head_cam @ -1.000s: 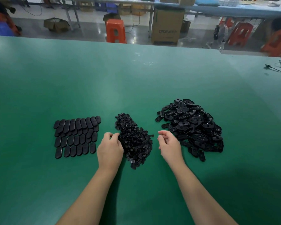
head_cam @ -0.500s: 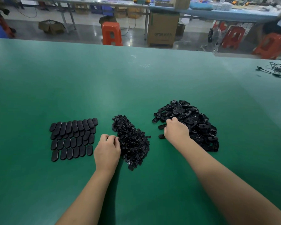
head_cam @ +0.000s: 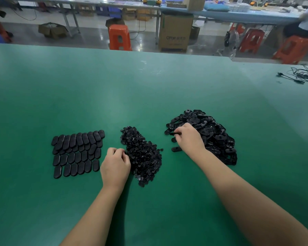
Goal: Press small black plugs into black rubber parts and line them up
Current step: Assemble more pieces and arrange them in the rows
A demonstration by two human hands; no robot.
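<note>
- On the green table [head_cam: 149,89], the right hand [head_cam: 189,139] has moved from mid-air onto the rubber-part pile [head_cam: 206,134], fingers pinching one part [head_cam: 174,133]: next assembly begun.
- Left hand [head_cam: 115,166], fingers curled at the plug heap [head_cam: 142,153]; grasp cannot be confirmed.
- Finished rows [head_cam: 76,153] lie left; nothing obstructs.
</note>
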